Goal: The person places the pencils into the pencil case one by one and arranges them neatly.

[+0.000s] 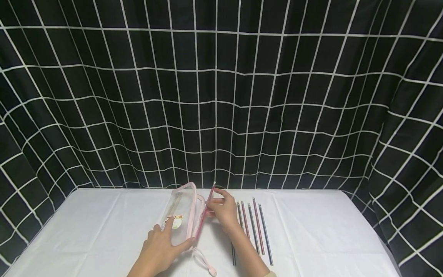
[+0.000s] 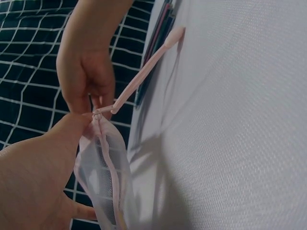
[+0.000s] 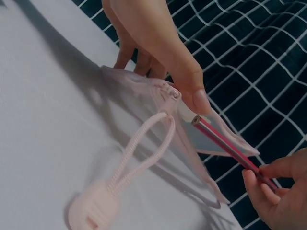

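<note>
A clear mesh pencil case [image 1: 185, 204] with pink trim stands unzipped on the white table. My left hand [image 1: 160, 246] grips its near end, thumb by the zip and fingers along the side that bears a printed label [image 1: 177, 222]. A red pencil [image 3: 225, 143] is pinched between the thumb and fingers of my right hand [image 1: 223, 209]. It slants along the case's opening, its unsharpened end close to my left thumb. Whether that end is inside the case I cannot tell. A pink pull cord [image 3: 144, 148] hangs from the zip.
Several red and dark pencils [image 1: 257, 225] lie side by side on the white table [image 1: 311, 234], right of the case and partly under my right forearm. Behind the table hangs a black curtain [image 1: 221, 115] with a white grid.
</note>
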The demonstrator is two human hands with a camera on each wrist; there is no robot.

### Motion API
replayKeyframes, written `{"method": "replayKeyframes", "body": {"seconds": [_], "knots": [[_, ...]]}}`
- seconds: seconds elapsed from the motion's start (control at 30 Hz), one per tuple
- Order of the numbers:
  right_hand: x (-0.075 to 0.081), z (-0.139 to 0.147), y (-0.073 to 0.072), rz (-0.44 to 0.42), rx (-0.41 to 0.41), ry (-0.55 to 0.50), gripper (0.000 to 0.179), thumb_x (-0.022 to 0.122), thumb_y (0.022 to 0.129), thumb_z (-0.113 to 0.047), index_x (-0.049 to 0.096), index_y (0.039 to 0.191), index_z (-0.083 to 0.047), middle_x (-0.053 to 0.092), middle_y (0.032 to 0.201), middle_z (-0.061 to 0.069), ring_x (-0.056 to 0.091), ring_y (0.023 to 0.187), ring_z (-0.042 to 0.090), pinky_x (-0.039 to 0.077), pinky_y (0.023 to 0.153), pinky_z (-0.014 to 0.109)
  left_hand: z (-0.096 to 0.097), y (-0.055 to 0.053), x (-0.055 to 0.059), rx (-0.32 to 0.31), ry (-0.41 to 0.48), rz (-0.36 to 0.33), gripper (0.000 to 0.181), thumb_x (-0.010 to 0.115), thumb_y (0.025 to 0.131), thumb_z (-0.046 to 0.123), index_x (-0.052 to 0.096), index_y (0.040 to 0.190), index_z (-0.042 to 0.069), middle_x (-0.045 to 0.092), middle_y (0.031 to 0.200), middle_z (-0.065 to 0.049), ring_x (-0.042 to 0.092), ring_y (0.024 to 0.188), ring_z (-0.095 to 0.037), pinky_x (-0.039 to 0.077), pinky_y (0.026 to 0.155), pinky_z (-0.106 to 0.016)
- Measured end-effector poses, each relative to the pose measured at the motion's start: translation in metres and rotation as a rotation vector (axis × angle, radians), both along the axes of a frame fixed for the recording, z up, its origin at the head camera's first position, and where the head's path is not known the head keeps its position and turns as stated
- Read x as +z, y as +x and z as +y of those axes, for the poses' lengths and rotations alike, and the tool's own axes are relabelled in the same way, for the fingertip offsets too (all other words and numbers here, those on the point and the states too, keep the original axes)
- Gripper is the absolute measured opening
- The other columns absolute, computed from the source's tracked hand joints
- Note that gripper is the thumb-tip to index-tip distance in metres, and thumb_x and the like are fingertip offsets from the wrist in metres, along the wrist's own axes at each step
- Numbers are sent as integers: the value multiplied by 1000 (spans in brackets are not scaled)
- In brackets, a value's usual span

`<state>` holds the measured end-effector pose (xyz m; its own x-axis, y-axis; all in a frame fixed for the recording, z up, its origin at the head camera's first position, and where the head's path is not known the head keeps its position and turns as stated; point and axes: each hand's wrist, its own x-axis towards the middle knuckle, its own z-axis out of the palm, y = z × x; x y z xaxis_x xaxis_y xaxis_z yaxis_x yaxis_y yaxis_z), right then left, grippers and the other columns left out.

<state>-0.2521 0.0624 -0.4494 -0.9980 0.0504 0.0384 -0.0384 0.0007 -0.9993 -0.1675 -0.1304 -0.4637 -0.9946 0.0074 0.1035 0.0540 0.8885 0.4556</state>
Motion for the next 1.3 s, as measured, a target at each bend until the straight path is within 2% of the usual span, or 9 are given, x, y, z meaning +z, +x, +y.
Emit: {"method": "replayKeyframes", "body": {"seconds": [0.13,0.37,0.63,0.93,1.3], "knots": [[-2,-5,0,0,3,-29,62,70,87,13,49,145,14,71,103,33,76,67,20,62,63,31,0,0,1,3,6,-8,100,73,83,73,49,150,2,58,109,-30,62,98,-45,52,79,-61],[-2,-16,3,-4,-30,-23,62,69,87,12,51,145,12,72,101,29,69,60,9,61,62,28,1,0,2,6,3,-15,99,73,84,71,49,151,2,58,111,-31,62,99,-46,52,79,-61],[-10,-27,6,3,-48,76,68,70,85,11,46,148,11,72,103,29,76,69,24,62,63,31,0,1,1,8,2,-11,100,73,84,71,48,151,1,58,109,-30,62,98,-46,52,79,-61],[-15,-30,9,-22,-33,87,65,71,87,11,48,148,10,71,100,24,72,64,14,62,64,30,2,2,1,-2,-4,1,99,72,85,71,49,150,1,57,107,-30,62,95,-45,52,76,-60],[-23,-32,10,-20,-5,108,59,71,89,7,52,144,10,72,101,23,71,67,12,62,64,29,2,2,0,-10,-16,7,99,72,84,72,50,148,0,58,106,-30,62,94,-44,52,75,-60]]}}
